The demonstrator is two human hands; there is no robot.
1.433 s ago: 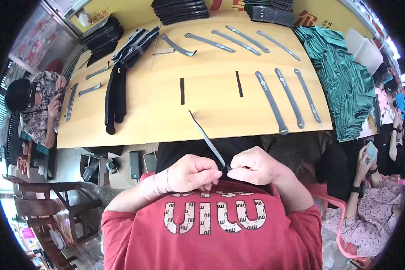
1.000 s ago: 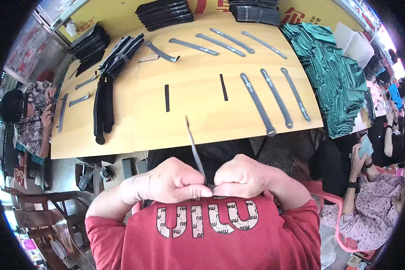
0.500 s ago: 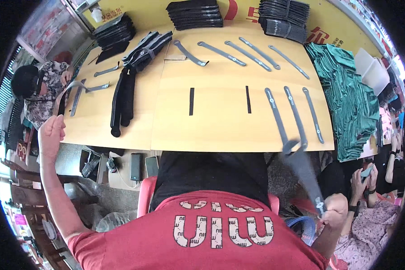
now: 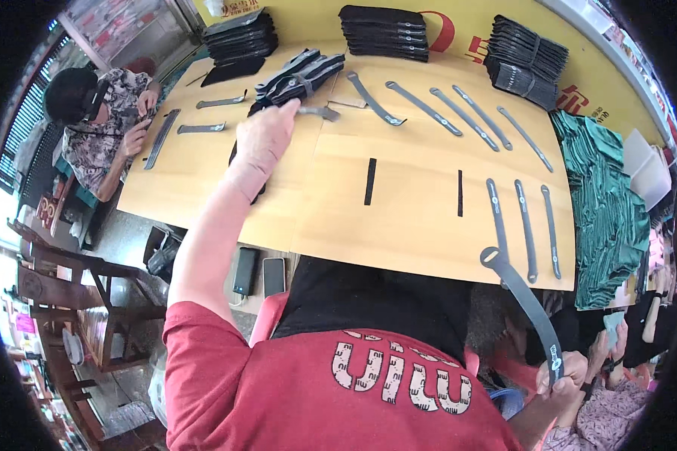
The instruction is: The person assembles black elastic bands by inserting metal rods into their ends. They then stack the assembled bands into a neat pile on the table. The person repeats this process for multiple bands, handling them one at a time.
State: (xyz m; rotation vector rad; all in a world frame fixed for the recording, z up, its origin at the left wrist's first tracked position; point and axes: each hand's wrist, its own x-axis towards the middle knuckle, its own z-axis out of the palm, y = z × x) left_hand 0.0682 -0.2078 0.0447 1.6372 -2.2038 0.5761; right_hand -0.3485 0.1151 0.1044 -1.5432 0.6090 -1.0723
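Observation:
My left hand [image 4: 262,139] reaches far over the wooden table [image 4: 399,225]. Its fingertips are closed on the end of a short grey strap [image 4: 320,113], beside a bundle of black straps [image 4: 297,75]. My right hand [image 4: 566,373] is low at the right, below the table edge. It grips one end of a long grey strap [image 4: 525,299]. That strap rises up and to the left, and its looped end [image 4: 493,258] reaches the table's near edge.
Several grey straps [image 4: 526,225] lie in rows at the right and at the back [image 4: 444,109]. Black stacks [image 4: 384,30] line the far edge, and green fabric [image 4: 602,203] is piled at the right. A person [image 4: 105,128] sits at the left. Two phones [image 4: 259,274] lie under the table.
My hands, first together at my chest on a thin strap, have parted. The left arm has swung from my left side up onto the table; the right stays low with the long strap.

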